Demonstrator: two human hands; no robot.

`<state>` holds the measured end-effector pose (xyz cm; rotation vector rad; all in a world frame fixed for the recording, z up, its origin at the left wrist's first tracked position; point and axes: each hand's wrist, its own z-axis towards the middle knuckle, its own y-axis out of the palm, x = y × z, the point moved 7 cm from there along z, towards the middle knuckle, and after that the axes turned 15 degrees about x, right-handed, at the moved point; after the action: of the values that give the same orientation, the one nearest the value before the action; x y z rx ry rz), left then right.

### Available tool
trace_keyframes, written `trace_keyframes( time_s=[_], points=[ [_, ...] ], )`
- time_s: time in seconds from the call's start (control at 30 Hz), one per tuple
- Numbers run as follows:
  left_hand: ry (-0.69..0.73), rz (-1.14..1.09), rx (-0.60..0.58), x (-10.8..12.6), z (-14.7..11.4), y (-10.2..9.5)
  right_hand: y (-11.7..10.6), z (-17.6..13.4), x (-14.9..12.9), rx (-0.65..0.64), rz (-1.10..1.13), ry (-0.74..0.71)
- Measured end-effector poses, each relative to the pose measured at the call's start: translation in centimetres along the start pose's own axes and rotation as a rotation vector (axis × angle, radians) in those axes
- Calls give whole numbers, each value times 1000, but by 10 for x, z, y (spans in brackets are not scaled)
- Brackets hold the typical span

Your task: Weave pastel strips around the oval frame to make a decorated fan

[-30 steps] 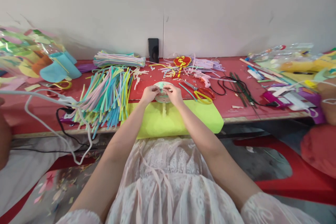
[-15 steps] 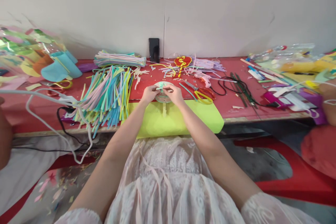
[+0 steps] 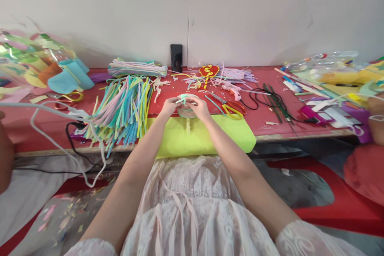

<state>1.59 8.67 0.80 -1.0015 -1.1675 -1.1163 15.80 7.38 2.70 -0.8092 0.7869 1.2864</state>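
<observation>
Pale strip (image 3: 181, 100) shifted, pinched between nearly closed hands (image 3: 169, 107).

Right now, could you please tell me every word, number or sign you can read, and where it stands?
"S", probably, in yellow: on the red, yellow-edged round ornament.
Pale greenish round disc: no readable text.
Elsewhere: anything printed is too small or blurred.

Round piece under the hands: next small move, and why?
Probably press the pale green strip lightly onto the round piece. The left hand appears to pinch it, the right hand is close beside it, and both are over the piece. The hands hide whether it's already attached, so I'd keep it gentle.
</observation>
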Motion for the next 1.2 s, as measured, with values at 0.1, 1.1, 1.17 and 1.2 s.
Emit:
trace_keyframes(
  time_s=[0.1,1.1,1.17,1.2],
  points=[
    [-109,-97,-58,-2,-5,3,-1,-1,-3,9,-69,-102],
    [437,269,149,26,-18,8,4,-5,28,89,535,505],
    [479,307,165,31,-21,8,4,-5,27,105,523,497],
    [499,324,173,34,-23,8,4,-5,26,113,514,494]
  ],
)
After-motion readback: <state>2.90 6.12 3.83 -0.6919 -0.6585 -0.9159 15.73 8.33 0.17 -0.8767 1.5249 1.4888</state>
